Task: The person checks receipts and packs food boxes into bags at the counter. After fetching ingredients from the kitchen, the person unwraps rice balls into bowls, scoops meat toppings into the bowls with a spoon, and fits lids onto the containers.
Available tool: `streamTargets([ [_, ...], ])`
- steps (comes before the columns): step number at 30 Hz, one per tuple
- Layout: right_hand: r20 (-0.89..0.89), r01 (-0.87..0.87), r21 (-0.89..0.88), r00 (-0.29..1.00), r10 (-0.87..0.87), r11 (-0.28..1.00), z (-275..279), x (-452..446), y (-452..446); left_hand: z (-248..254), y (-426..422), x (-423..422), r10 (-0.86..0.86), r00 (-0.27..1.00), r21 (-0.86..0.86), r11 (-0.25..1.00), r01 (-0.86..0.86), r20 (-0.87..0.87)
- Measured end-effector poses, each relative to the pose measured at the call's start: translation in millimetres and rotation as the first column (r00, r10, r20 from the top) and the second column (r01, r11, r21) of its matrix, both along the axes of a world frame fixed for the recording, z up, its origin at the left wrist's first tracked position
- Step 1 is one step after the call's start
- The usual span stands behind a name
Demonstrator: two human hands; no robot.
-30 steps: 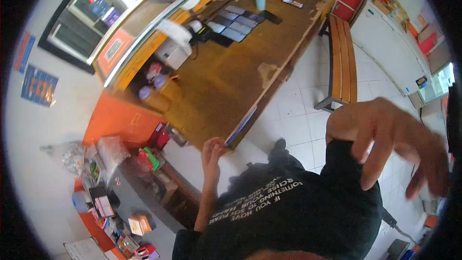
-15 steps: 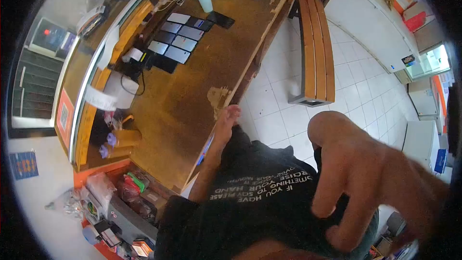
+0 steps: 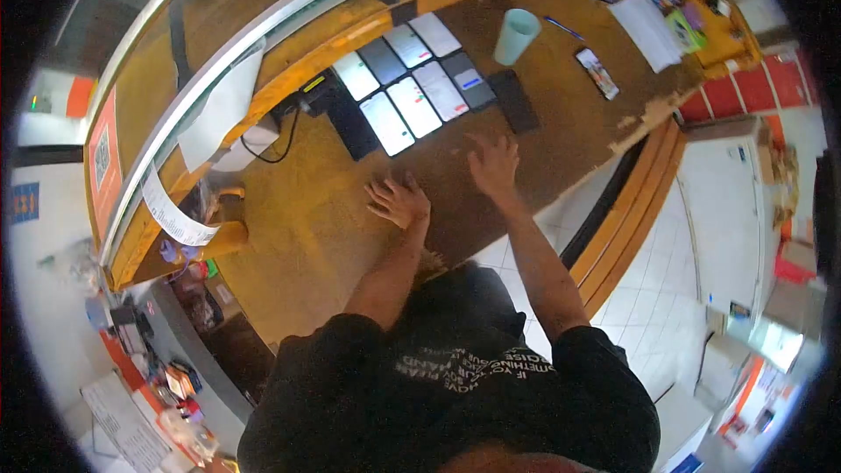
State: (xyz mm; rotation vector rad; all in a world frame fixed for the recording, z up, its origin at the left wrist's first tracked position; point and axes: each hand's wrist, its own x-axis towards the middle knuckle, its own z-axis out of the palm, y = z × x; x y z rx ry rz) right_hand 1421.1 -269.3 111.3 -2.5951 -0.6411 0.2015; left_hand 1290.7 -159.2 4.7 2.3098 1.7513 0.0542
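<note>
Several phones (image 3: 386,123) lie side by side in a block on the wooden counter (image 3: 307,236), most with bright white screens. A black flat device (image 3: 353,128) borders the block on the left and a dark one (image 3: 513,101) on the right. My left hand (image 3: 399,200) is over the counter just in front of the block, fingers spread and holding nothing. To its right, my right hand (image 3: 495,165) reaches toward the phones with its fingers apart, also with nothing in it. Whether either palm rests on the wood I cannot tell.
A pale green cup (image 3: 518,35) stands behind the phones. Further right are a pen (image 3: 564,28), a lit phone (image 3: 597,74) and white papers (image 3: 646,31). A raised glass-edged ledge (image 3: 307,13) runs along the back. A wooden bench (image 3: 631,219) stands beyond the counter's right edge.
My right hand has come down from close to the camera to the counter. My left hand has left the counter's edge for the phones. The view has turned, and the screens look brighter.
</note>
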Motion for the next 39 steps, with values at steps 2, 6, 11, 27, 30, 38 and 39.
streamTargets([
  [2,0.124,-0.091,-0.011,0.988,0.092,0.996,-36.4,11.9,39.3,5.5,-2.3,5.9,-0.023,0.997,0.068,0.998,0.018,0.077],
  [6,0.201,-0.238,-0.124,0.944,0.260,0.963,-62.9,41.7,111.9,10.2,-1.2,12.8,0.003,0.999,0.058,0.998,-0.006,0.050],
  [11,0.192,-0.358,-0.167,0.902,0.387,0.919,-76.2,64.6,143.0,11.1,1.2,17.8,0.027,1.000,0.034,0.999,-0.027,0.001],
  [27,0.326,-0.173,-0.204,0.916,0.233,0.964,-75.6,144.4,52.5,15.4,-1.7,20.5,0.068,0.996,0.017,0.998,-0.067,-0.059],
  [30,0.350,-0.217,-0.176,0.898,0.267,0.960,-86.0,155.2,34.3,12.5,-2.1,18.9,0.068,0.997,0.054,0.996,-0.065,-0.045],
  [38,0.381,-0.225,0.080,0.907,0.178,0.971,-78.2,138.1,64.4,14.6,-0.4,17.6,0.065,0.998,0.115,0.991,-0.068,0.028],
  [39,0.393,-0.235,0.114,0.903,0.174,0.965,-79.4,133.0,76.8,13.8,-0.3,16.2,0.093,0.995,0.119,0.988,-0.095,0.027],
])
